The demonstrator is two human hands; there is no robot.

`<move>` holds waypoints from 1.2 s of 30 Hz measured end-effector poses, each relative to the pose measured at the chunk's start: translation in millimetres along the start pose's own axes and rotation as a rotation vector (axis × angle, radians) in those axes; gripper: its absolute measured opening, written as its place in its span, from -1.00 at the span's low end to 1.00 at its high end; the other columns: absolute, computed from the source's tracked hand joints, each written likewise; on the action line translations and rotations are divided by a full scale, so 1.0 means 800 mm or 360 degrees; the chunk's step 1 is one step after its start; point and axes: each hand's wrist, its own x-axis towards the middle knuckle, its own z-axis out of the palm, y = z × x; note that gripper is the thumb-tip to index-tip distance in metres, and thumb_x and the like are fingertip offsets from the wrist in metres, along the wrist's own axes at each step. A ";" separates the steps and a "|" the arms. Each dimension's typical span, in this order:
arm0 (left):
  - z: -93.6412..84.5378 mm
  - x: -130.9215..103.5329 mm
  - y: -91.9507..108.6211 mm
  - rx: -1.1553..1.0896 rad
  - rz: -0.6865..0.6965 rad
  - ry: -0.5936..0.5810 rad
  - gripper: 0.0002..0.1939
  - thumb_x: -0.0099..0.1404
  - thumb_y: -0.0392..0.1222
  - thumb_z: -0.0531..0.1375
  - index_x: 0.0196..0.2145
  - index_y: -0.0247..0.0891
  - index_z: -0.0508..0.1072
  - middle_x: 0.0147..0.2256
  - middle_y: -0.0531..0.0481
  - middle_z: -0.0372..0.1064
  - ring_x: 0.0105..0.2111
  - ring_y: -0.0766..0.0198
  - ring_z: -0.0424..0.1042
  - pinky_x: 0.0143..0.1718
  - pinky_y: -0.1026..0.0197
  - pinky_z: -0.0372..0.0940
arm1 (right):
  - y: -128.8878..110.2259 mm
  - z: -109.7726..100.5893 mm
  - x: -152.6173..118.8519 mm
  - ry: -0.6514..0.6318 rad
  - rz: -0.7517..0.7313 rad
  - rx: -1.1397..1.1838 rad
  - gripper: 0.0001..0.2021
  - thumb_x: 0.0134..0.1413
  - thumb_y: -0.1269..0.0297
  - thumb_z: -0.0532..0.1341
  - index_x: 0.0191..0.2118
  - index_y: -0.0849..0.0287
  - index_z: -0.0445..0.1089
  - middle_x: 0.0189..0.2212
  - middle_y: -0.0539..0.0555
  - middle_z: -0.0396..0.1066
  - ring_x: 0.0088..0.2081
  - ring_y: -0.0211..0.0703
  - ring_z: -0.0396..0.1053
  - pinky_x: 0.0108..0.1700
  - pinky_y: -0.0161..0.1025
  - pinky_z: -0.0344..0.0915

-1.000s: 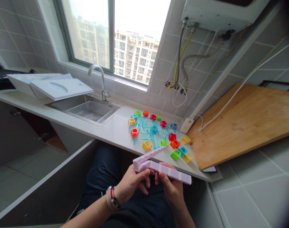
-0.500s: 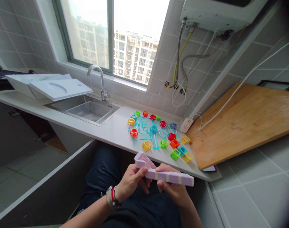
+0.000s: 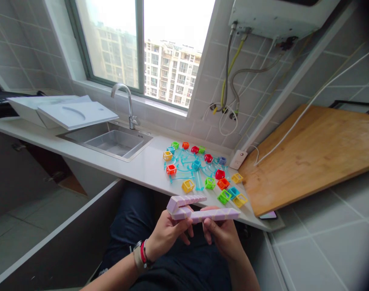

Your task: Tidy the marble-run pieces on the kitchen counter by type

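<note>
Above my lap I hold a lilac twist snake puzzle (image 3: 216,215) with pale bands, bent back on itself at its left end. My left hand (image 3: 169,232) grips it near the bend, thumb in front. Farther right, my right hand (image 3: 222,234) pinches the long straight section from below, its thumb at the near side. One short arm of the puzzle points right, above and behind the long section. Parts of the fingers are hidden behind the puzzle.
Several coloured open cube frames (image 3: 188,186) and thin blue plastic pieces (image 3: 199,182) lie on the white counter (image 3: 155,173). The sink (image 3: 114,141) and a white foam box lid (image 3: 78,114) are left. A wooden board (image 3: 311,161) leans right; a power strip (image 3: 238,159) stands beside it.
The snake puzzle has been turned, so its left arm lies nearly parallel above the long section instead of slanting into it. Its right end has risen slightly. Both hands keep hold.
</note>
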 end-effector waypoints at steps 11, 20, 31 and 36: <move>-0.005 -0.001 0.011 -0.0123 -0.0228 -0.0005 -0.50 0.29 0.07 0.33 0.00 -0.39 0.45 -0.41 -0.10 0.47 -0.43 0.20 0.53 -0.52 0.22 0.53 | 0.000 0.015 -0.005 0.0075 -0.0242 -0.0340 -0.75 0.13 0.13 0.39 -0.13 0.14 0.56 -0.56 -0.04 0.44 -0.58 -0.22 0.36 -0.48 -0.26 0.35; -0.013 -0.004 -0.006 -0.0816 -0.0661 -0.0184 -0.62 0.34 0.04 0.30 -0.06 -0.32 0.51 -0.25 -0.17 0.50 -0.31 0.23 0.54 -0.54 0.33 0.51 | -0.003 0.012 -0.001 -0.0045 -0.0367 -0.0423 -0.84 0.03 0.15 0.45 -0.24 0.02 0.65 -0.44 0.02 0.49 -0.60 -0.22 0.35 -0.59 -0.28 0.30; -0.019 -0.007 -0.029 -0.1169 -0.0975 -0.0051 -0.62 0.38 0.02 0.26 -0.23 -0.45 0.56 -0.35 -0.05 0.43 -0.50 0.41 0.45 -0.69 0.44 0.39 | 0.015 -0.002 -0.001 -0.0149 -0.0213 -0.0322 -0.77 0.15 0.14 0.37 -0.10 0.08 0.59 -0.40 0.06 0.50 -0.57 -0.19 0.39 -0.52 -0.23 0.35; -0.013 -0.004 -0.015 -0.1048 -0.0702 0.0011 -0.64 0.36 0.01 0.29 -0.24 -0.43 0.54 -0.36 -0.01 0.37 -0.53 0.46 0.38 -0.71 0.48 0.37 | 0.032 0.015 -0.008 -0.0130 -0.0089 0.0005 -0.55 0.07 -0.09 0.39 -0.07 0.15 0.52 -0.45 0.04 0.47 -0.58 -0.22 0.37 -0.58 -0.29 0.33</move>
